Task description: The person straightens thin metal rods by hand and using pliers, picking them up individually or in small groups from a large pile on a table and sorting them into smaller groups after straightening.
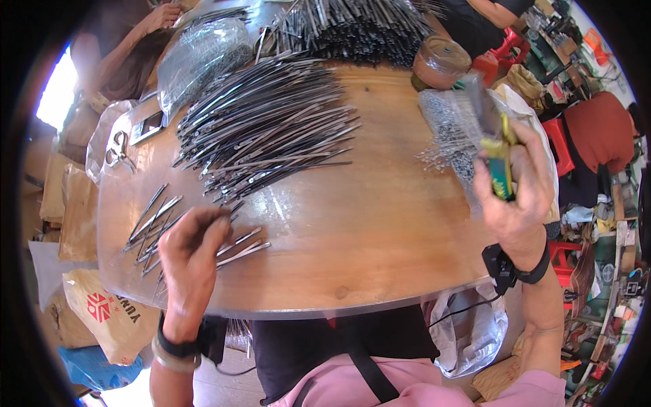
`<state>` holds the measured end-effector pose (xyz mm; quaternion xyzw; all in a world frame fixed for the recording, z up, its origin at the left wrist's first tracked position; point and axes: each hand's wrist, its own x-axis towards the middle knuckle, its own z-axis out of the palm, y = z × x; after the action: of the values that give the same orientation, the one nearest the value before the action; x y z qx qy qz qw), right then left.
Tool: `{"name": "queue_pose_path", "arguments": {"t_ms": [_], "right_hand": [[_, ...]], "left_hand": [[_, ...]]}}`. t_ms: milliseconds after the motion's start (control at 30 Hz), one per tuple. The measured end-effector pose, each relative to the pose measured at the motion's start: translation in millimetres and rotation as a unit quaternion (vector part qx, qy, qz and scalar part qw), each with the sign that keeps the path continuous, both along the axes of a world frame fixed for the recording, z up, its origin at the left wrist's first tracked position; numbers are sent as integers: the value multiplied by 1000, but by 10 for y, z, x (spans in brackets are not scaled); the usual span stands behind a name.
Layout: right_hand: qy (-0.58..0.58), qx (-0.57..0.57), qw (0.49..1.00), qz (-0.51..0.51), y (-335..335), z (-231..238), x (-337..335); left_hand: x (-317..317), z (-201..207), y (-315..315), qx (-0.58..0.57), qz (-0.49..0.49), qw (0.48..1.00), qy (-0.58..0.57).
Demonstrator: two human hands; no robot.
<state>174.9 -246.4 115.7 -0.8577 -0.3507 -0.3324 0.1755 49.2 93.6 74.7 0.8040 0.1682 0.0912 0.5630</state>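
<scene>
A small row of thin metal rods (152, 224) lies on the wooden table (380, 224) under the left hand (193, 254), its grip pinching some (count unclear). The right hand (515, 186) clasps a yellow-green packet (500, 166); the big rod heap (268, 129) lies beyond.

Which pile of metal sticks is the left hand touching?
The small loose bunch at the table's near left edge; the left hand rests on it. The big fanned heap lies farther back, untouched.
</scene>
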Motion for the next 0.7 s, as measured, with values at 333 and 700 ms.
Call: {"name": "queue_pose_path", "arguments": {"t_ms": [333, 700], "right_hand": [[44, 57, 995, -70, -663, -54, -134], [69, 55, 992, -85, -661, -92, -181]], "left_hand": [[460, -136, 7, 511, -34, 846, -150], [261, 94, 299, 478, -105, 868, -80]]}}
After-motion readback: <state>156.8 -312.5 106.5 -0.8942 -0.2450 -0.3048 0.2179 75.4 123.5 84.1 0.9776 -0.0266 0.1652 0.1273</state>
